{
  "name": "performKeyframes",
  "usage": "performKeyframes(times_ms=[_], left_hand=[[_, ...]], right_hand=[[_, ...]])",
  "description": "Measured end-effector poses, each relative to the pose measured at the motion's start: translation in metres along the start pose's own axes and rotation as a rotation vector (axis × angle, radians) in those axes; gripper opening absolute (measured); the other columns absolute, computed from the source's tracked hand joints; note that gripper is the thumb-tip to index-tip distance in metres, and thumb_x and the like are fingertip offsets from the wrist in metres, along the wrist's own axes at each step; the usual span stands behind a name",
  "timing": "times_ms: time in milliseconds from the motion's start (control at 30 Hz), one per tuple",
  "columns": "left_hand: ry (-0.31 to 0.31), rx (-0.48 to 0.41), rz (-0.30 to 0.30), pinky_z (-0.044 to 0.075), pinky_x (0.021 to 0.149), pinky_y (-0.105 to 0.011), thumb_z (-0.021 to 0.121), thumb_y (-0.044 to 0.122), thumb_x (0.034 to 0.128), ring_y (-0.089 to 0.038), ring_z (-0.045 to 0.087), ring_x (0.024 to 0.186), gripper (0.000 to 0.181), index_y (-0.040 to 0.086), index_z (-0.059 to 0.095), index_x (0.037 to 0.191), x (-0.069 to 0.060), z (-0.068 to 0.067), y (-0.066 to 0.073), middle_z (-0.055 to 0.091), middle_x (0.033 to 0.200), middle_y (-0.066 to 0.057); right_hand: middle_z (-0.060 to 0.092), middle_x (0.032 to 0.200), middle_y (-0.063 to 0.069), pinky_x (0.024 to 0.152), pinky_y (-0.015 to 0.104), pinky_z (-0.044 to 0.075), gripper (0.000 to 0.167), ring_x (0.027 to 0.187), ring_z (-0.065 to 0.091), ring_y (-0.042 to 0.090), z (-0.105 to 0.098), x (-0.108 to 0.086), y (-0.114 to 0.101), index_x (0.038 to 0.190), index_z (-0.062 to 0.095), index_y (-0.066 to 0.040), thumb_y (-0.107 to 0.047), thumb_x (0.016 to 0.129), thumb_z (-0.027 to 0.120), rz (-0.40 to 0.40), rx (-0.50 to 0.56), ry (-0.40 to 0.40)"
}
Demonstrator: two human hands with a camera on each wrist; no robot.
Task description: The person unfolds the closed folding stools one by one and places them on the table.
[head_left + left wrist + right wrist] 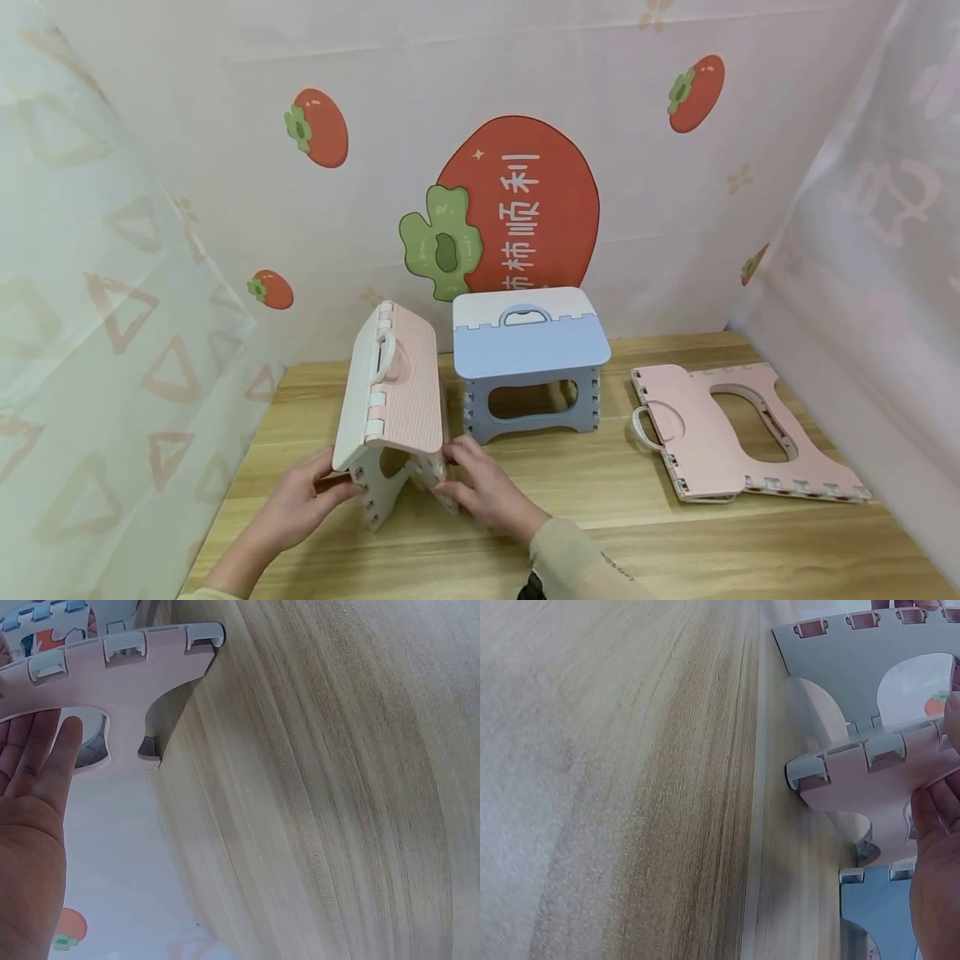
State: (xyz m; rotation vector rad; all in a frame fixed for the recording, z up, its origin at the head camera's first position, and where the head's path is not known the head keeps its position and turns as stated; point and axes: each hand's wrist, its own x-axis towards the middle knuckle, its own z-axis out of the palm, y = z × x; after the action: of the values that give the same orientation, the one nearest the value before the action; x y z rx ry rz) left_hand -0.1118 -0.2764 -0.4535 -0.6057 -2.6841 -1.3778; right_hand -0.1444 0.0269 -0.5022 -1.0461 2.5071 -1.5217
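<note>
A pink-and-white folding stool (408,375) stands partly unfolded, its two seat halves sloping down from a raised middle with a white handle. My left hand (303,500) holds its left side, thumb by the front edge of the leg. In the left wrist view, the left fingers (34,754) reach to the cutout of a leg panel (127,682). On the opposite side my right hand (491,487) grips the right leg panel under the pink seat half. The right wrist view has that hand's fingers (934,810) against the pink panel (855,780).
A blue-and-white folding stool (532,350) stands unfolded just right of the held one, near the back wall. Farther right, a pink folding stool (705,433) lies flat on the wooden table (600,533). Cloth walls with persimmon prints (525,200) enclose the back and sides.
</note>
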Motion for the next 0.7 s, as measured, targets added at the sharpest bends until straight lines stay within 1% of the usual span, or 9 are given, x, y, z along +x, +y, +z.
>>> performKeyframes(times_ms=[367, 567, 700], left_hand=[[0.007, -0.010, 0.031, 0.062, 0.081, -0.027, 0.076, 0.009, 0.0918, -0.009, 0.068, 0.104, 0.041, 0.006, 0.065, 0.132, -0.0023, -0.0023, -0.0008, 0.067, 0.124, -0.011], [0.008, -0.002, 0.035, 0.062, 0.081, -0.028, 0.076, 0.010, 0.0917, -0.009, 0.068, 0.103, 0.040, 0.006, 0.066, 0.130, -0.0038, -0.0030, -0.0019, 0.068, 0.123, -0.011], [0.009, 0.009, 0.026, 0.062, 0.081, -0.028, 0.076, 0.011, 0.0917, -0.009, 0.068, 0.103, 0.039, 0.007, 0.066, 0.129, -0.0051, -0.0037, -0.0019, 0.068, 0.122, -0.009]], right_hand=[[0.050, 0.133, 0.000, 0.107, 0.039, 0.051, 0.041, 0.124, 0.055, 0.017, -0.0011, -0.0006, -0.0014, 0.140, 0.055, -0.010, -0.023, 0.102, 0.065, 0.015, 0.002, -0.015], [0.051, 0.132, 0.001, 0.106, 0.041, 0.052, 0.042, 0.123, 0.057, 0.020, -0.0016, -0.0021, -0.0016, 0.140, 0.055, -0.009, -0.024, 0.101, 0.065, 0.010, -0.002, -0.008], [0.051, 0.132, 0.001, 0.105, 0.041, 0.052, 0.042, 0.124, 0.057, 0.019, -0.0022, -0.0027, -0.0020, 0.139, 0.055, -0.009, -0.024, 0.101, 0.065, 0.010, -0.004, -0.009]])
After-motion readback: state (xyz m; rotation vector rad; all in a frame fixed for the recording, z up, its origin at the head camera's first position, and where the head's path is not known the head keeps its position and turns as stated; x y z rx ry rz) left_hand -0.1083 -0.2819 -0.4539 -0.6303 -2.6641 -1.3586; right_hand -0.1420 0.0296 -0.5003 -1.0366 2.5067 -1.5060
